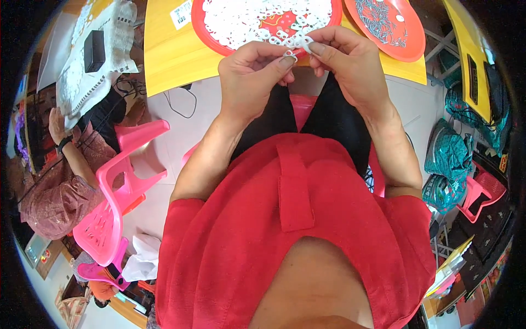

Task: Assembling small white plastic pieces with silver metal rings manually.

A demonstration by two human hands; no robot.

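The person's bare forearms extend forward, left hand and right hand pinching close together, fingers curled.

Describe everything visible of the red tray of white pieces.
The red tray looks like plastic, rounded, with a raised rim and yellowish pattern inside. It lies flat on the yellow table, cut off by the frame's top. Small white pieces mostly cover it. The left hand and right hand are at its near rim; contact is unclear.
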